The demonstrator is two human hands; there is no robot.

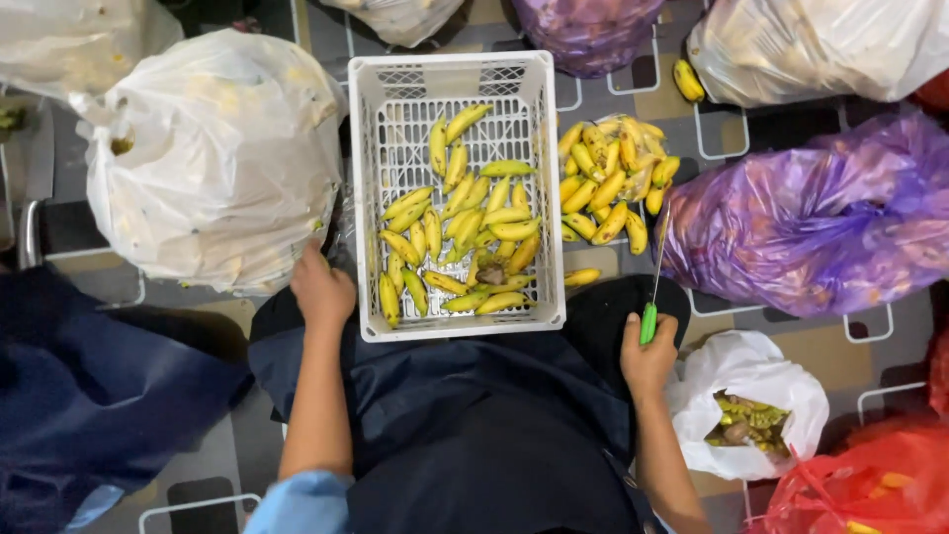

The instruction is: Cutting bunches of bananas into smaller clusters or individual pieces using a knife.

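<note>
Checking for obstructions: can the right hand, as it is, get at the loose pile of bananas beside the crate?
Probably yes. The right hand grips a green-handled knife whose blade already points at the banana pile, and only bare floor and one stray banana lie between.

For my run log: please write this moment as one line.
left hand: at white bag | right hand: holds knife | crate: bananas inside

A slim knife with a bright green plastic handle and thin steel blade (652,297) is gripped by the handle in the right hand, blade pointing away over the floor. A large white plastic bag, bulging and crumpled (213,158), sits on the floor, the left hand touching its lower edge
</note>
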